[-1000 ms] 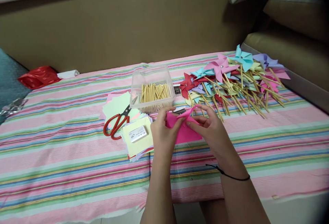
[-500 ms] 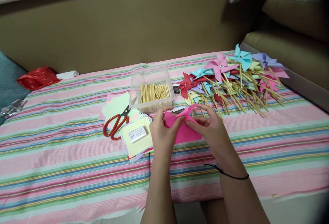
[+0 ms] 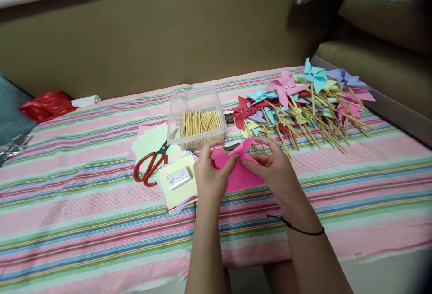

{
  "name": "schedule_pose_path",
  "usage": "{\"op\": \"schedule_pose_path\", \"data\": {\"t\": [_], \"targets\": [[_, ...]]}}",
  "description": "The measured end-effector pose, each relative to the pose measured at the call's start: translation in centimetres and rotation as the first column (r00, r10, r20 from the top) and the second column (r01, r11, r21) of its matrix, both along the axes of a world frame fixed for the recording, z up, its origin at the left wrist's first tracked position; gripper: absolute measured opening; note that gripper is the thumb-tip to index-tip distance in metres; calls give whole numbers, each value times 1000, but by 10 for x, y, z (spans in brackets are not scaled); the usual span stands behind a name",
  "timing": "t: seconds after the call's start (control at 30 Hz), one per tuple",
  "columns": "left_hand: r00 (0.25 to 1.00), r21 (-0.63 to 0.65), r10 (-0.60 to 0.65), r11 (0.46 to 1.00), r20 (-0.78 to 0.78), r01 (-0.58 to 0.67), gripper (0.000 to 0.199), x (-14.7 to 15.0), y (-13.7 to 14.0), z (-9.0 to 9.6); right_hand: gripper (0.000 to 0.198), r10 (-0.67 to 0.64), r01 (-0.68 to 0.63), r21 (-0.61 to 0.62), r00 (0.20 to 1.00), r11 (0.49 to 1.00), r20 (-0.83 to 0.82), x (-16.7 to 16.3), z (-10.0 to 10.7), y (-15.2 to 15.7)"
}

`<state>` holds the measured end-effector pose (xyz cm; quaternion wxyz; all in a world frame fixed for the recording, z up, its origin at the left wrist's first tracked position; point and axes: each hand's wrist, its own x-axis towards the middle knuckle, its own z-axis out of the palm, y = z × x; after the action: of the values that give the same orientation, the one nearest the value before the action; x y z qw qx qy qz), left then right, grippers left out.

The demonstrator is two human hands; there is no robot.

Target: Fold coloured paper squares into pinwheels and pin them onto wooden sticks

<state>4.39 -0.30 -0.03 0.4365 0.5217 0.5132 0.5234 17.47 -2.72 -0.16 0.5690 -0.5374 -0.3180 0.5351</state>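
A bright pink sheet of paper (image 3: 241, 178) is held up between my two hands, its upper corners bent in toward the middle. My left hand (image 3: 214, 170) pinches it from the left, thumb pressed near the centre. From the right, my right hand (image 3: 272, 161) grips it, with thumb and fingers closed on the folded edge. Just left of my left hand, a small white box (image 3: 179, 178) lies on a stack of coloured paper squares (image 3: 173, 199). Red-handled scissors (image 3: 150, 166) rest on pale green paper (image 3: 150, 140) beside that stack.
Behind my hands stands a clear plastic box (image 3: 196, 141) of wooden sticks (image 3: 199, 123). A pile of finished paper pinwheels (image 3: 286, 88) spreads to the right. Between them sits a small open box of dark pins (image 3: 229, 118). A red plastic bag (image 3: 49, 105) lies far left on the striped cloth (image 3: 101, 204).
The view has shifted slightly, so everything sits a little further left. Both hands keep nearly the same grip on the pink paper.
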Motion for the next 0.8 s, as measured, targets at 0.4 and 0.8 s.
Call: {"op": "schedule_pose_path", "data": {"t": [0.4,0.8], "targets": [[990,-94,-105,989,99,114,43,-2,1,1,59,-50,50,2,998,999,49,0,-1,2],[975,-188,-2,981,222,45,51,0,-1,6,64,-30,30,18,1000,999,-2,-2,-2,3]]}}
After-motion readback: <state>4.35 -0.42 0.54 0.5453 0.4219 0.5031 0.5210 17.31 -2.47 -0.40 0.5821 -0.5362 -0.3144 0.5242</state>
